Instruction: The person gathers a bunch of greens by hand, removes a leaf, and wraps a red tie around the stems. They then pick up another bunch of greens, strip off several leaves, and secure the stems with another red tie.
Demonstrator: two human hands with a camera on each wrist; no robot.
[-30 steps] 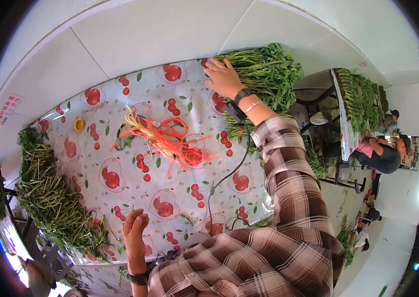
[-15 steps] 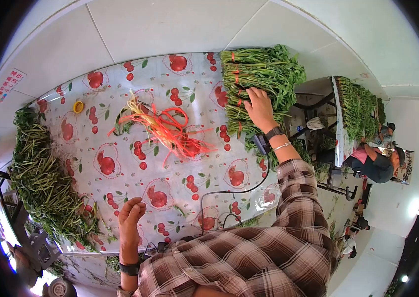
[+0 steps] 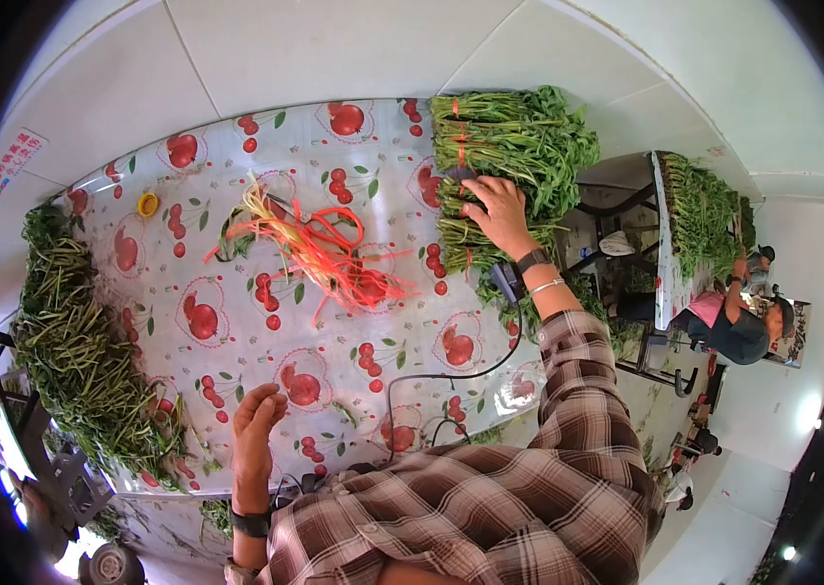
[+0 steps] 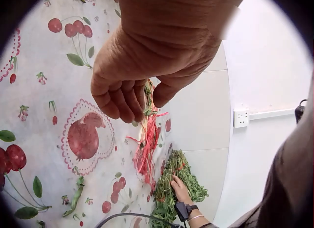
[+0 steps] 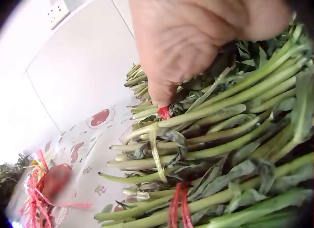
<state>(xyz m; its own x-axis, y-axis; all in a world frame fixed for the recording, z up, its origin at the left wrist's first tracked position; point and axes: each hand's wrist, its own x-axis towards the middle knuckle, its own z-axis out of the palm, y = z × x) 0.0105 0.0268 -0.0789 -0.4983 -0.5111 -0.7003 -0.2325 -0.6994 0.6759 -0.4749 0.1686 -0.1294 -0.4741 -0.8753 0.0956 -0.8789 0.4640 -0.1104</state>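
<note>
My right hand (image 3: 499, 213) rests on tied bundles of leafy green stems (image 3: 519, 146) at the table's right end, thumb apart from the fingers. In the right wrist view the thumb of this hand (image 5: 196, 41) touches the bundles beside a red tie (image 5: 164, 112); the other fingertips are hidden. A yellowish tie (image 5: 156, 152) and another red tie (image 5: 180, 206) circle nearer stems. Above the table's front part, my left hand (image 3: 254, 439) hangs loosely curled and empty, also seen from its wrist (image 4: 147, 61). Red and yellow strips (image 3: 319, 258) lie mid-table with red-handled scissors (image 3: 344, 227).
Loose greens (image 3: 90, 361) cover the left end of the patterned tablecloth (image 3: 236, 205). A yellow tape ring (image 3: 148, 205) lies at the back left. A black cable (image 3: 431, 376) runs from the right wrist. Another table (image 3: 663, 244) with greens and people stands beyond on the right.
My right hand has come from the table's back edge onto the bundles nearer me, with small shifts of its fingers there. My left hand stays loosely curled. The head view has shifted slightly.
</note>
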